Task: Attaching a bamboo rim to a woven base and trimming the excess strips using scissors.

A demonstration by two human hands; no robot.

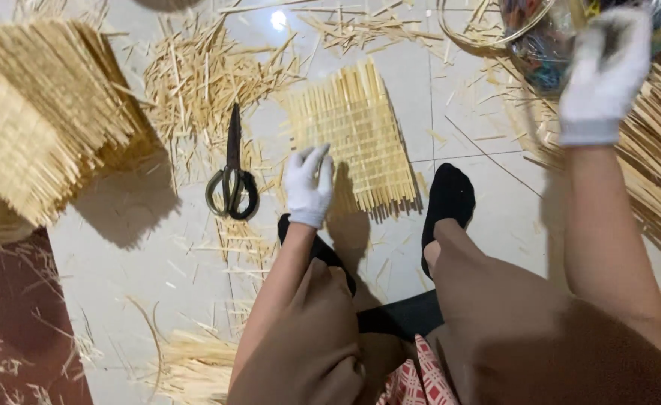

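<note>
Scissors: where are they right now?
In the head view the scissors lie on the tiled floor, left of the gloved left hand and woven bamboo mat.

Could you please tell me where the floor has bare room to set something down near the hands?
The tiled floor is barest right of the woven mat, before the strip bundle, and below the scissors, towards the left hand. Loose strips crowd the top; the right hand reaches among clutter.
</note>
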